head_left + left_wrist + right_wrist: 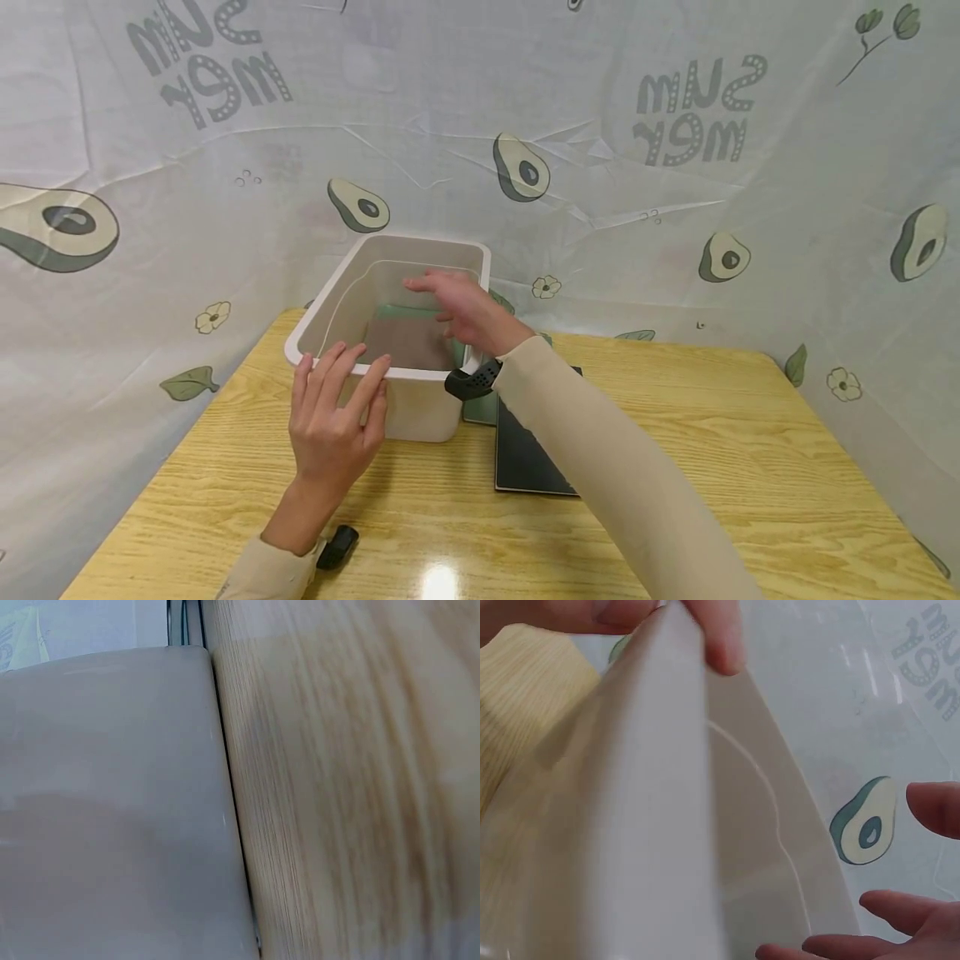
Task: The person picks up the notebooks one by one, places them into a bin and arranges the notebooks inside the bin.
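A sleeve leads to the right hand, fingers spread over the bin, whose near rim the left hand grips.

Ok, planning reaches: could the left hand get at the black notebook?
Probably yes: the black notebook shows a bare near corner, though the right sleeve hides part; the left hand grips the bin.

the head view looks forward and down over the table at the bin; left wrist, tipped sideways, faces its outer wall closely; right wrist, also near, shares rim and printed cloth with head.
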Available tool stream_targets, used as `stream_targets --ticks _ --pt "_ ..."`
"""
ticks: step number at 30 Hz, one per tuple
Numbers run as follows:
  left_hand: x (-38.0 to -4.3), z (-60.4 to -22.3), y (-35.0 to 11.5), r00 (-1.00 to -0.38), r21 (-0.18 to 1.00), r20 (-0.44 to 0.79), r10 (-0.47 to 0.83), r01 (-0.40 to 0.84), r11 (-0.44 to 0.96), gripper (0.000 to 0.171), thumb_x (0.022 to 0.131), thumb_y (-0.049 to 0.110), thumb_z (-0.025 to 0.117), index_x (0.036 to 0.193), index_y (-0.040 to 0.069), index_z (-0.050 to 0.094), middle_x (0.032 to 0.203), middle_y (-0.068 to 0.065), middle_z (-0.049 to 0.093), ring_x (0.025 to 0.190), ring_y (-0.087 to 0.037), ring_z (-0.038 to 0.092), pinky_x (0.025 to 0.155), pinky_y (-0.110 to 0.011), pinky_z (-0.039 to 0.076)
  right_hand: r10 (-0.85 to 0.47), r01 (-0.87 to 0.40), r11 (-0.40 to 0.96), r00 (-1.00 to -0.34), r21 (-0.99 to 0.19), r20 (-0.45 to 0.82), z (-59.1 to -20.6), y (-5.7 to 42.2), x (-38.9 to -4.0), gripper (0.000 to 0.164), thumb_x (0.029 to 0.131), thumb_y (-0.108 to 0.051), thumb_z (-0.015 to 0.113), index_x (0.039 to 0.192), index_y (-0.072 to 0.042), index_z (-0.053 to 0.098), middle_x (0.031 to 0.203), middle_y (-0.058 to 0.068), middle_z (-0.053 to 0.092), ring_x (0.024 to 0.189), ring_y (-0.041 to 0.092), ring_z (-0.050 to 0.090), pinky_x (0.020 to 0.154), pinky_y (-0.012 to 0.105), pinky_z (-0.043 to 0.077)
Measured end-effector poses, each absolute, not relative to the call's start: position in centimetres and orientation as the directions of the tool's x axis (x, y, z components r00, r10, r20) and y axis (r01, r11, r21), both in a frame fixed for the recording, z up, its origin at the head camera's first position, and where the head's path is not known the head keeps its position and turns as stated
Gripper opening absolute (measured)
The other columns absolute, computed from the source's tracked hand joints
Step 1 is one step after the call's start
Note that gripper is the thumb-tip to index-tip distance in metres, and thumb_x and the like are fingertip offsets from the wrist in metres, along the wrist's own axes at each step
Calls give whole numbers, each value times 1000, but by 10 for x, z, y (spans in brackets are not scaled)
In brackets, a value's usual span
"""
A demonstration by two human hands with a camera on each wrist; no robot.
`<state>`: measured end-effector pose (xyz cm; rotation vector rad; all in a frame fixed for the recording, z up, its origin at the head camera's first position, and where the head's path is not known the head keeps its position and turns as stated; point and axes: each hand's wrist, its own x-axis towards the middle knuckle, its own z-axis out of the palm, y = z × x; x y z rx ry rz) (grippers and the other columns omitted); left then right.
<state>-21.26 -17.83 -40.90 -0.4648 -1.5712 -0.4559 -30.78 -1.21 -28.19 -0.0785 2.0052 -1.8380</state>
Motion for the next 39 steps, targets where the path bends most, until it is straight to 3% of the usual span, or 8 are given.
stream_targets --ticks 7,13,17,21,24,28,32,39 --pt "-213 -407 -177 -29 11 1000 7 557 831 26 103 23 62 107 9 83 113 -22 78 109 -45 72 121 -54 43 -339 123 94 -929 -988 -148 -273 1 -306 53 105 -30 62 154 -9 55 170 9 41 154 46 42 130 55 30" --pt "-214 -407 -178 -21 7 1000 6 556 831 26 103 23 61 107 9 83 112 -22 78 109 -45 72 121 -54 43 -345 -96 331 -938 -939 -26 -260 16 -296 55 105 -33 64 156 -15 54 163 4 53 154 31 47 127 48 38" --pt "-213 -408 -178 -27 11 1000 5 555 832 26 103 23 61 107 9 83 112 -22 78 109 -45 71 121 -54 43 -362 -250 557 -931 -792 39 -250 25 -289 57 104 -39 65 158 -22 53 167 2 47 157 27 42 124 49 42" --pt "-213 -408 -177 -34 13 999 7 554 833 26 103 23 61 108 9 83 113 -22 78 110 -45 71 120 -54 44 -417 -385 744 -906 -546 71 -242 33 -280 61 105 -41 63 161 -22 48 177 4 30 164 29 31 128 50 36" --pt "-213 -407 -177 -36 14 999 7 554 832 26 103 23 61 108 9 83 113 -22 78 110 -45 71 119 -56 45 -469 -467 811 -879 -354 85 -239 40 -274 64 106 -42 61 163 -20 44 180 8 18 166 34 21 132 53 27" --pt "-214 -407 -177 -30 15 1000 2 552 834 26 104 23 61 108 9 83 113 -22 78 110 -45 72 118 -56 45 -515 -529 834 -848 -157 121 -238 51 -267 66 106 -46 60 164 -20 41 180 11 14 166 41 18 133 58 20" --pt "-214 -407 -176 -19 12 1000 -2 556 831 26 104 23 61 107 9 83 112 -22 78 109 -45 72 119 -55 45 -519 -531 844 -844 -77 131 -240 66 -262 70 105 -52 58 166 -23 37 181 10 11 167 42 15 133 61 15" --pt "-214 -408 -177 -9 5 1000 0 554 833 26 104 23 61 105 9 83 111 -22 78 109 -45 72 120 -53 44 -519 -531 846 -841 -51 150 -243 93 -249 80 102 -60 61 169 -28 30 181 6 7 168 41 8 131 69 8"
